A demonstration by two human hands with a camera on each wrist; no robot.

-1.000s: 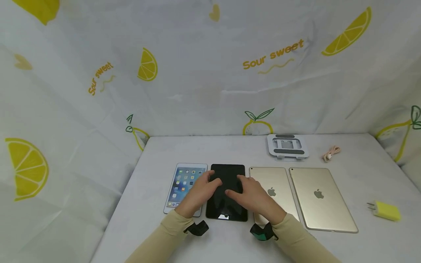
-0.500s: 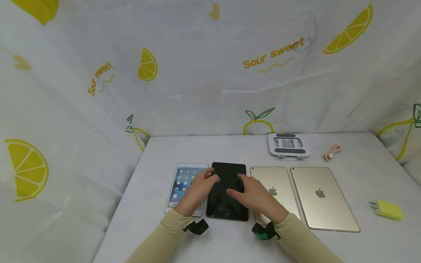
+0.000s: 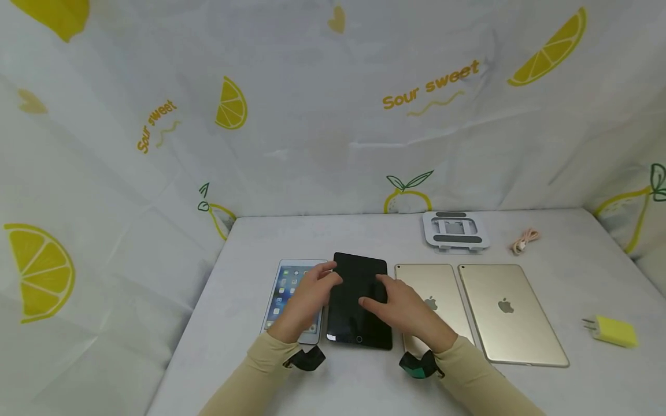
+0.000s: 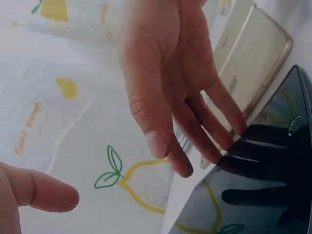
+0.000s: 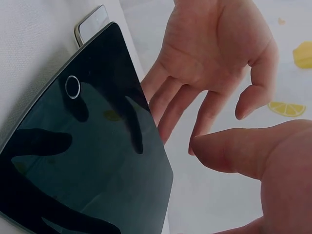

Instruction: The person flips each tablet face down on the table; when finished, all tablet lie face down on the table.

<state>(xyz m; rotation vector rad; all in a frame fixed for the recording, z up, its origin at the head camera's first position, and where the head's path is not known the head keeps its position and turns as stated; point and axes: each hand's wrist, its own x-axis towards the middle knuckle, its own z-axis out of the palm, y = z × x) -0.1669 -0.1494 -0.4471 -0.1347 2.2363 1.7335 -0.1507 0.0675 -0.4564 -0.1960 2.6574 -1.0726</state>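
Observation:
A black tablet (image 3: 359,312) with a round home button lies between the two hands, its left edge slightly raised. At that edge is my left hand (image 3: 304,297); in the right wrist view the ends of several of its fingers (image 5: 170,107) pass behind the tablet, while the thumb stands apart. My right hand (image 3: 408,306) has its fingertips at the right edge, and its thumb hovers over the dark screen. A white tablet (image 3: 283,289) with a lit screen lies partly under the left hand and forearm. Right of the black tablet, a gold tablet (image 3: 434,280) lies back up, partly covered by the right hand.
Another gold tablet (image 3: 512,323) lies back up farther right. Behind it are a white stand (image 3: 457,231) and a bundled pink cable (image 3: 524,241). A yellow plug adapter (image 3: 614,331) lies at the far right. A lemon-print cloth (image 3: 312,144) hangs behind the table.
The black tablet's far left corner has risen, so its top edge slants. My left hand has shifted slightly left and away from me; the right hand stays nearly in place.

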